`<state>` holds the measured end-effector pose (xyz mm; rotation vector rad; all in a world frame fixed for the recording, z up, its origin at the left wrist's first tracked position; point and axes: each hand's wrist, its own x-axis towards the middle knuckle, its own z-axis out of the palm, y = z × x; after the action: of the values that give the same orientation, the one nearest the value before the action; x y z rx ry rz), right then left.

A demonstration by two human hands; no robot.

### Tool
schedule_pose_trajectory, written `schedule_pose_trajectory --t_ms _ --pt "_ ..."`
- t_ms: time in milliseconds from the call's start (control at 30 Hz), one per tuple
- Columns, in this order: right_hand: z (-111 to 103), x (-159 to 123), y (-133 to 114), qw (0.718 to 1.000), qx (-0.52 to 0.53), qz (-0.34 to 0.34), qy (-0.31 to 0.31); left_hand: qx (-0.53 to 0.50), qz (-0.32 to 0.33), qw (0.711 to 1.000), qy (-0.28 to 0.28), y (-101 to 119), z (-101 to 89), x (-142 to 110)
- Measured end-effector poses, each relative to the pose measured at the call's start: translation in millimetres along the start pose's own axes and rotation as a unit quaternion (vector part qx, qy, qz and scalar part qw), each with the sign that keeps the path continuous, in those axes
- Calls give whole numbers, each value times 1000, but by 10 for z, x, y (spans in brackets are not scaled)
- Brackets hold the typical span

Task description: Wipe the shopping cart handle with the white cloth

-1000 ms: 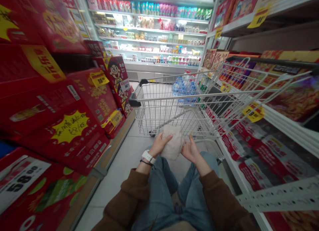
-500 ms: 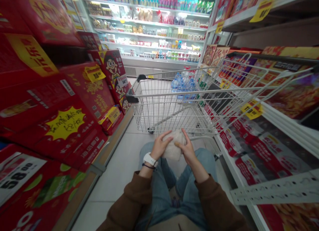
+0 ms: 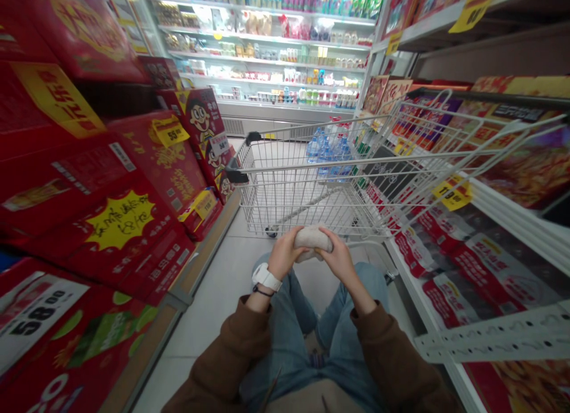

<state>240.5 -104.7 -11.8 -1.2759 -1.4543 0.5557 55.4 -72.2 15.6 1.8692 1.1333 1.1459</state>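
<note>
A light grey folded cloth (image 3: 313,239) is bunched between my two hands, just above my knees. My left hand (image 3: 285,253), with a white watch and a dark band at its wrist, is closed round the cloth's left end. On the other end, my right hand (image 3: 337,256) grips with its thumb against the near side. Part of the cloth hangs below the thumbs. The far fingers of both hands are mostly hidden behind it. Directly beyond my hands stands a wire shopping cart (image 3: 289,193).
Red gift boxes (image 3: 155,158) with yellow price tags are stacked at the left. Shelves of packaged food (image 3: 485,264) line the right side. Blue-tinted water bottles (image 3: 329,155) stand beyond the cart. A lit refrigerated display (image 3: 267,107) spans the far end.
The cloth, spread flatter and hanging lower before, is now folded over into a thick roll. Both hands have closed in round its ends, slightly higher.
</note>
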Motion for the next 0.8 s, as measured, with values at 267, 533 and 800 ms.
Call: schedule_pose_trajectory --t_ms 267,533,800 --pt "-268 344 -363 996 14 -80 46 -79 103 990 -48 259 -259 250" --pt "-187 432 -445 984 178 20 4 -222 -47 963 -143 364 -256 319" --pt "-62 291 -559 963 -138 -213 89 -211 -89 973 4 321 -185 376"
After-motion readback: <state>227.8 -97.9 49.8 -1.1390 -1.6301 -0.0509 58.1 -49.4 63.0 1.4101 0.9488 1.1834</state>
